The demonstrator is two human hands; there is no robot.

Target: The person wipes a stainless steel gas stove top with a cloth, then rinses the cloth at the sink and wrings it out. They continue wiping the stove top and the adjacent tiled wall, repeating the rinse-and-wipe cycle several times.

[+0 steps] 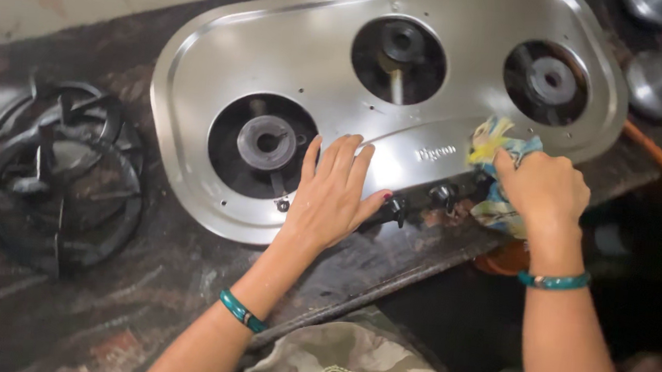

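Head view: left hand (333,190) lies flat, steadying the stove (221,73); right hand (543,184) clamps the cloth (491,140). Wipe with firm strokes beside the knobs (442,194).

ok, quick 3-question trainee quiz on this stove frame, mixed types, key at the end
1. True or false: the right hand grips a cloth at the stove front edge.
2. The left hand is: A) lying flat on the stove top, B) holding a pan, C) turning a knob.
3. Fill in: the removed burner grates are stacked on the counter to the stove's ____.

Key: 1 true; 2 A; 3 left.
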